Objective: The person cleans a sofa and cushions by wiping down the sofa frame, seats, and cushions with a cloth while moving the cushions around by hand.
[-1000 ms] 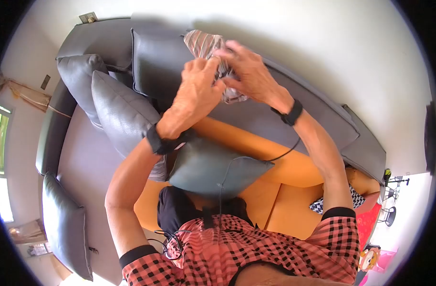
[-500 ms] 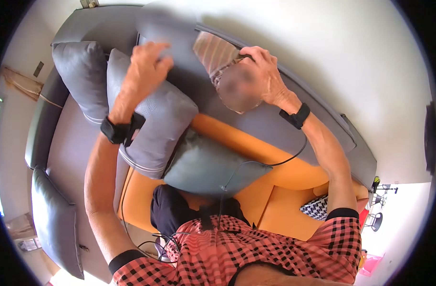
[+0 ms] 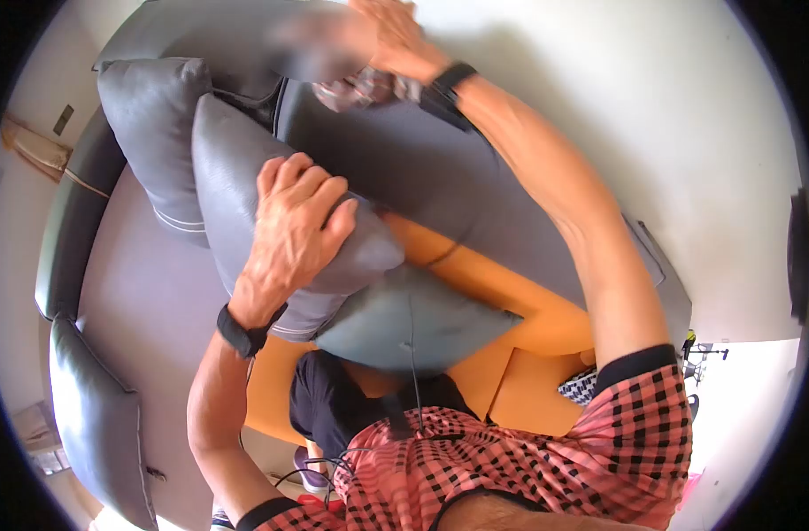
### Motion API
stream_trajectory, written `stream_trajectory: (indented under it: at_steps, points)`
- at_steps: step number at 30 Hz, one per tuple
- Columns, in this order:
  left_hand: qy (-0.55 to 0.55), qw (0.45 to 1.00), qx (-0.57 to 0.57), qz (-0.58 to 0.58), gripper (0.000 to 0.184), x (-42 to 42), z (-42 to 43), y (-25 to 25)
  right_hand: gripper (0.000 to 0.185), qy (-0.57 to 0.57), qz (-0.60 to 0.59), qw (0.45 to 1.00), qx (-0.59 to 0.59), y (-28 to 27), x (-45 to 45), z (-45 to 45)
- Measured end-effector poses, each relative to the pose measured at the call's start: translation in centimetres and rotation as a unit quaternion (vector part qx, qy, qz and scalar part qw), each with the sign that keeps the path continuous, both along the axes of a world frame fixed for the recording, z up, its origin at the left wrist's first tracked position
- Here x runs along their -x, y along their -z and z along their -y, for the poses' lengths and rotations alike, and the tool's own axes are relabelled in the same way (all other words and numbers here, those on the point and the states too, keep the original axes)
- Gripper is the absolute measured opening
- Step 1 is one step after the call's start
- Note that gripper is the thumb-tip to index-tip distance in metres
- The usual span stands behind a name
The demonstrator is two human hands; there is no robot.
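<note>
My left hand (image 3: 300, 217) lies on a grey leather cushion (image 3: 223, 164), its fingers bent and pressed into the surface near the upper edge. The cushion leans toward me, creased under that hand. At the top of the view my right hand (image 3: 396, 40) is closed on a bunched, patterned cloth (image 3: 356, 91) at the far end of the sofa backrest (image 3: 378, 146). A blurred patch hides part of that hand and of the cloth.
Another grey cushion (image 3: 152, 133) stands to the left, and a grey-green cushion (image 3: 404, 323) lies on the orange seat (image 3: 537, 398). A pale cushion (image 3: 95, 425) leans at the far left. A thin cable (image 3: 413, 380) hangs in front of me. The white wall (image 3: 652, 133) rises behind the backrest.
My right hand has carried the cloth along the backrest, up and to the left. My left hand has come down from the air onto the grey cushion, which has shifted and creased.
</note>
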State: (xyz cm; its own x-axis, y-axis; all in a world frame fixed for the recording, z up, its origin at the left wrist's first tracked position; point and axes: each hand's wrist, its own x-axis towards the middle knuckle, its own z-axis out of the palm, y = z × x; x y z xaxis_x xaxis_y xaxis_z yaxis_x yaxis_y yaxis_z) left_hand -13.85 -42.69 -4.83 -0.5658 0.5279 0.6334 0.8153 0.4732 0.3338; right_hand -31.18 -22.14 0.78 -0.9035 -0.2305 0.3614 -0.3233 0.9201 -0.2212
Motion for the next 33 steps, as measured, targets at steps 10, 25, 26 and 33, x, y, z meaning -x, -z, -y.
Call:
stream_trajectory:
  at_steps: [10,25,26,33]
  points:
    - [-0.104,0.993,-0.020,0.051,0.033,-0.6,10.3,0.6,0.016,-0.139,-0.168,0.963,-0.157,-1.3,0.8,4.1]
    - [-0.095,0.994,0.019,-0.047,0.036,5.7,8.4,3.5,0.009,-0.159,-0.177,0.949,-0.206,3.6,-23.3,-16.9]
    - [-0.087,0.995,0.026,-0.051,0.037,5.7,8.4,3.5,0.009,-0.144,-0.179,0.951,-0.206,4.1,-25.5,-18.5]
    - [-0.110,0.994,0.014,-0.002,0.036,4.1,6.6,2.7,0.039,-0.005,-0.142,0.967,-0.211,8.1,-33.4,-21.7]
